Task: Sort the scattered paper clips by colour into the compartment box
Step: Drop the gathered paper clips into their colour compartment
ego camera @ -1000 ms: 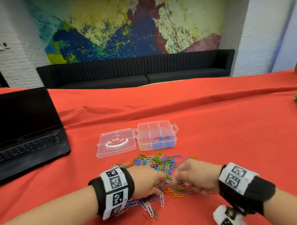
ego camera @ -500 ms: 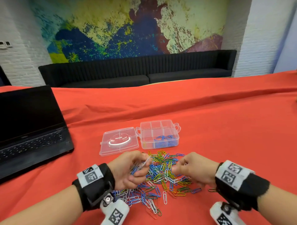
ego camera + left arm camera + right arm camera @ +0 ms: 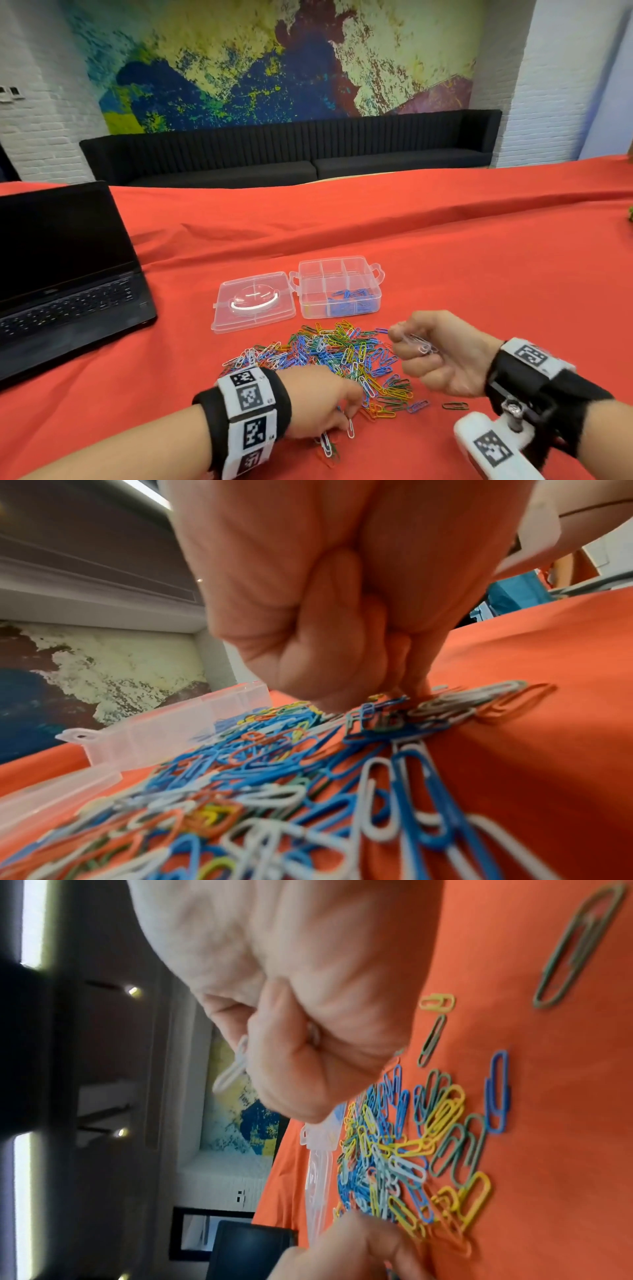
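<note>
- Red-clothed tabletop [image 3: 479, 274]; black sofa [image 3: 291, 161] under painted mural [image 3: 274, 61]; laptop [image 3: 65, 274] at left.
- Paper clips [image 3: 335, 356] heaped before open compartment box [image 3: 339, 287].
- Left hand [image 3: 322, 401] pinching at clips; right hand [image 3: 442, 353] clutching white clips [image 3: 419, 343].

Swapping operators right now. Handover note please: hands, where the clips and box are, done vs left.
Right hand: raised above the pile's right edge, holding a small bunch of white paper clips.
Left hand: down at the near edge of the mixed-colour paper clip pile, fingers pinching at clips; what it grips is unclear.
Clear plastic compartment box: open behind the pile on the red tablecloth, its lid lying flat to its left.
Done: blue paper clips sit in the box's near compartments.
Left: drop the white bunch in a compartment; sort the rest of the pile and one stray green clip.
</note>
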A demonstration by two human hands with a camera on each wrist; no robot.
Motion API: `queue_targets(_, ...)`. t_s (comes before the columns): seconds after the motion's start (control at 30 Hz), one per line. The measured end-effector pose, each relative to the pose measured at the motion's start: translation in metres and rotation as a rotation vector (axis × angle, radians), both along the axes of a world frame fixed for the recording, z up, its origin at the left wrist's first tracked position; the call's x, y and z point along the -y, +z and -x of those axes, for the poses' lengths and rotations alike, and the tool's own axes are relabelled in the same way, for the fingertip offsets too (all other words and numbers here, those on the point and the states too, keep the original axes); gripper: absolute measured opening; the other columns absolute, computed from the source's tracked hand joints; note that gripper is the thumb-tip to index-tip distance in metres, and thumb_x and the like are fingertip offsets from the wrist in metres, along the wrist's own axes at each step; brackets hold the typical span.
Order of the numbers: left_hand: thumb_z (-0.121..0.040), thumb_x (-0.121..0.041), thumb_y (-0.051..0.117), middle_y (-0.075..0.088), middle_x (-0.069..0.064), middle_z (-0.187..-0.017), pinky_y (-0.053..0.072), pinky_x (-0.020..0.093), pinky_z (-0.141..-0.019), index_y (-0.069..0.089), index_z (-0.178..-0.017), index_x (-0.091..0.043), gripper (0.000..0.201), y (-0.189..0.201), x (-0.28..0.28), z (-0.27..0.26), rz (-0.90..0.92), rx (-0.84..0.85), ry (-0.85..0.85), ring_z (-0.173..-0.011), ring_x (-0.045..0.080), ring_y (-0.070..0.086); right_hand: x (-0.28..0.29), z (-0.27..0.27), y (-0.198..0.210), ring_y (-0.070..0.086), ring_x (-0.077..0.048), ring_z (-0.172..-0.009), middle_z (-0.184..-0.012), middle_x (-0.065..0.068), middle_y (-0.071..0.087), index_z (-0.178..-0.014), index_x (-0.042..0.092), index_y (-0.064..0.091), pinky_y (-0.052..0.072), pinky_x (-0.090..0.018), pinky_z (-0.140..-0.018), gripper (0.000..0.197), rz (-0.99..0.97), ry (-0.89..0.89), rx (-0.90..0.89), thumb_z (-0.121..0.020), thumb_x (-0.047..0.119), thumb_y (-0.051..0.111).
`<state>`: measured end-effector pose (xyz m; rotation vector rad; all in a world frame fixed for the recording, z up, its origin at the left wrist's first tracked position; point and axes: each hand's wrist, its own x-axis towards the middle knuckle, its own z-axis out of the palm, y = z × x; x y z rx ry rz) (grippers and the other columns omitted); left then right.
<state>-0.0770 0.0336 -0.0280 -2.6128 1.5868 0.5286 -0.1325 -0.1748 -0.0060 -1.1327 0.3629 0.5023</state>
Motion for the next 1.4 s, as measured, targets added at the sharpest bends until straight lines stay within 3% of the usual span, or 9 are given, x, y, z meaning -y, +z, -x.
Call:
queue_targets(0.17,-0.093,-0.032,0.055,0.062,0.009,-0.088,0.041,0.034,-0.075,0.055,-0.104,-0.018,0.018,0.001,0.001,-0.002,-0.051,0.041,0.017,-0.091,0.029,0.057,-0.008,-0.007,-0.002,0.023,-0.008,-0.034,-0.061,-0.005,0.04,-0.065,0.011,0.046,0.018,-0.007,-0.03,0.028,-0.136,-0.04,-0.049,-0.086,0.03,0.043)
queue_targets(0.33,-0.094,-0.034,0.052,0.065,0.009,-0.088,0.043,0.035,-0.074,0.053,-0.108,-0.025,0.017,0.004,-0.004,0.0,-0.029,0.064,-0.074,-0.088,0.031,0.058,-0.024,-0.011,-0.015,0.017,-0.004,-0.033,-0.05,0.004,0.031,-0.077,0.016,0.049,0.013,-0.008,-0.031,0.024,0.431,0.057,-0.011,-0.097,0.028,0.046)
queue_targets(0.53,-0.097,-0.024,0.043,0.064,0.01,-0.09,0.038,0.028,-0.069,0.057,-0.101,-0.012,0.019,0.003,-0.005,-0.009,0.052,0.03,-0.009,-0.08,0.026,0.055,-0.035,-0.009,-0.02,0.037,-0.006,-0.028,-0.05,0.002,0.041,-0.076,0.016,0.059,0.033,-0.016,-0.029,0.023,1.27,0.383,0.259,-0.088,0.035,0.063)
queue_targets(0.7,-0.097,-0.025,0.045,0.031,-0.002,-0.051,0.023,0.012,-0.036,0.047,-0.081,-0.02,0.017,0.012,-0.018,-0.029,0.494,-0.858,0.478,-0.036,0.009,0.025,-0.05,-0.015,-0.022,0.052,-0.018,-0.064,-0.062,-0.006,0.051,-0.076,0.012,0.059,0.044,-0.026,-0.058,0.02,1.595,0.528,0.325,-0.085,0.029,0.064)
queue_targets(0.9,-0.085,-0.019,0.034,0.029,0.001,-0.053,0.015,0.009,-0.034,0.045,-0.071,-0.012,0.019,0.02,-0.021,-0.047,0.879,-1.695,0.648,-0.036,0.007,0.022,-0.033,-0.014,-0.019,0.032,-0.01,-0.039,-0.05,-0.003,0.034,-0.06,0.011,0.045,0.031,-0.025,-0.043,0.03,1.547,0.527,0.343,-0.085,0.024,0.055)
queue_targets(1.0,-0.095,-0.03,0.034,0.028,0.0,-0.052,0.012,0.009,-0.035,0.042,-0.062,-0.014,0.037,0.019,-0.006,-0.046,0.85,-1.535,0.722,-0.036,0.007,0.021,-0.02,-0.006,-0.009,0.034,-0.005,-0.03,-0.049,0.004,0.037,-0.074,0.012,0.06,0.025,-0.013,-0.033,0.023,1.41,0.479,0.321,-0.088,0.03,0.061)
queue_targets(1.1,-0.098,-0.037,0.044,0.036,-0.003,-0.053,0.024,0.015,-0.039,0.047,-0.064,-0.019,0.039,0.016,0.017,-0.037,0.569,-0.824,0.618,-0.041,0.011,0.03,-0.009,0.003,-0.009,0.031,-0.005,-0.031,-0.049,0.004,0.037,-0.07,0.017,0.055,0.027,-0.017,-0.031,0.023,1.134,0.408,0.233,-0.09,0.025,0.061)
queue_targets(1.2,-0.095,-0.032,0.052,0.054,-0.002,-0.081,0.036,0.024,-0.066,0.061,-0.097,-0.018,0.016,0.01,0.034,-0.032,0.214,-0.148,0.243,-0.075,0.016,0.049,0.002,0.005,-0.006,0.015,-0.006,-0.037,-0.051,0.005,0.019,-0.064,0.021,0.04,0.012,-0.01,-0.035,0.03,0.573,0.19,0.092,-0.092,0.017,0.052)
queue_targets(1.4,-0.095,-0.025,0.053,0.062,0.011,-0.109,0.037,0.03,-0.074,0.057,-0.111,-0.014,0.02,0.004,0.047,-0.03,-0.021,0.074,0.155,-0.1,0.028,0.055,0.013,-0.003,0.007,0.018,-0.008,-0.034,-0.052,0.003,0.018,-0.06,0.013,0.046,0.013,-0.006,-0.036,0.008,-0.123,-0.072,0.089,-0.057,0.01,0.052)
